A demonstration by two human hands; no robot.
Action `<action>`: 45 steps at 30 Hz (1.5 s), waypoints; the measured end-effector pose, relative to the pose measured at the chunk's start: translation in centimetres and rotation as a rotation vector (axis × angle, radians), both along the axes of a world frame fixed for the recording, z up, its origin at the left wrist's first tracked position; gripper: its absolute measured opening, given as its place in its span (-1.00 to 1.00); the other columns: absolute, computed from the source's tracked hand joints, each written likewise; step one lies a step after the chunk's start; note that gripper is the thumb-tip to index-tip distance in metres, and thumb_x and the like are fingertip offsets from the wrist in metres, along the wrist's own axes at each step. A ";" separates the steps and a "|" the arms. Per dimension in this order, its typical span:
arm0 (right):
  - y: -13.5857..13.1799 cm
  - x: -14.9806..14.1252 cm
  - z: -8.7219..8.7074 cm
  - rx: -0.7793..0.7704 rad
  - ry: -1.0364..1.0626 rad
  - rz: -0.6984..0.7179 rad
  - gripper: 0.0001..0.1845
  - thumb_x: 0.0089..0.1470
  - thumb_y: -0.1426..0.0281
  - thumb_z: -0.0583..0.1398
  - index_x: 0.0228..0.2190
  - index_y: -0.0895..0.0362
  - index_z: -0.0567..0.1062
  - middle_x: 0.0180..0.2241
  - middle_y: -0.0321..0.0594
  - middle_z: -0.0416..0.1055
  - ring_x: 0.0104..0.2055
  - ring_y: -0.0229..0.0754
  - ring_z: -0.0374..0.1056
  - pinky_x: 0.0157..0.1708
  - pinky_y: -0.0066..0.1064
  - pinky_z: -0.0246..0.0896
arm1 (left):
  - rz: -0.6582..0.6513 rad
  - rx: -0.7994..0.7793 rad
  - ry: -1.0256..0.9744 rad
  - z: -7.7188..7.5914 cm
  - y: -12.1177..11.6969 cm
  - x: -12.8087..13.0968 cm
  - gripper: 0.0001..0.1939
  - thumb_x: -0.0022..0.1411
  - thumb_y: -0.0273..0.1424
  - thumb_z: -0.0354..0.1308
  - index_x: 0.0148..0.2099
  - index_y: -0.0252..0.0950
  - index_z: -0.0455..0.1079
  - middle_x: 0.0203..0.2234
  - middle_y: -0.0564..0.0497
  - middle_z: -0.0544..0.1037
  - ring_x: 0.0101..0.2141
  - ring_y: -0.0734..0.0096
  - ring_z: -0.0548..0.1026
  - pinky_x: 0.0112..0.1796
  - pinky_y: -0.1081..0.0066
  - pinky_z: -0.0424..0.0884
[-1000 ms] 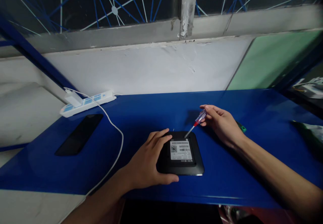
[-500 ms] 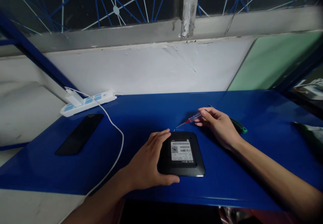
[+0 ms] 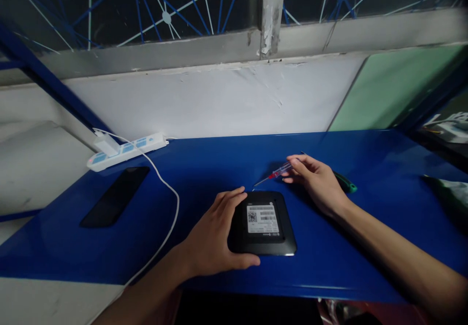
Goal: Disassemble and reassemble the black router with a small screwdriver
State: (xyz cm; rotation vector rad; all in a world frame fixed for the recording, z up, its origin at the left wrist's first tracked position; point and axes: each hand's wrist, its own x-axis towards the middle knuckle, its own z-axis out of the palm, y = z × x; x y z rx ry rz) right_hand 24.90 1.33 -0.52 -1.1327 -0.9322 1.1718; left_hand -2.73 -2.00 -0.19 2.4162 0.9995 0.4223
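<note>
A flat black square device with rounded corners lies on the blue table, its white printed label facing up. My left hand grips its left side, fingers at the far edge and thumb along the near edge. In my right hand is a small screwdriver with a clear and red handle, pinched between thumb and fingers. Its thin shaft points down and left, the tip close to the device's far edge; whether it touches cannot be made out. A green-handled tool lies partly hidden behind my right hand.
On the left, a black phone lies near a white power strip with a plugged-in charger. A white cable runs from it past my left forearm. A white wall panel stands behind the blue table.
Almost nothing differs; the view has shifted very slightly. Both hands keep their places on the device and the screwdriver.
</note>
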 end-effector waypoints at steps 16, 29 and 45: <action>-0.3 0.0 0.4 0.010 0.086 -0.002 -0.68 -0.01 0.16 0.40 -0.27 0.09 0.59 -0.45 -0.33 0.52 -0.40 -0.31 0.49 -0.34 -0.47 0.50 | 0.004 -0.015 -0.020 0.0 0.0 0.1 0.13 -0.14 0.01 0.47 0.33 -0.19 -0.06 0.31 -0.25 0.15 0.29 -0.21 0.12 0.21 -0.27 0.19; -2.4 -1.7 1.2 0.007 0.126 0.180 -0.70 0.08 0.15 0.34 -0.25 0.09 0.59 -0.43 -0.30 0.54 -0.44 -0.33 0.52 -0.36 -0.56 0.48 | 0.015 -0.023 -0.072 -0.5 0.0 0.1 0.22 -0.19 0.01 0.49 0.35 -0.16 -0.14 0.29 -0.29 0.16 0.28 -0.22 0.15 0.20 -0.28 0.20; -2.6 -2.1 0.7 -0.078 0.027 0.245 -0.66 0.06 0.14 0.35 -0.23 0.12 0.57 -0.45 -0.28 0.57 -0.46 -0.34 0.53 -0.35 -0.55 0.44 | -0.014 -0.002 -0.071 -0.5 0.1 0.1 0.22 -0.17 0.03 0.48 0.37 -0.17 -0.14 0.30 -0.29 0.15 0.29 -0.25 0.13 0.19 -0.29 0.21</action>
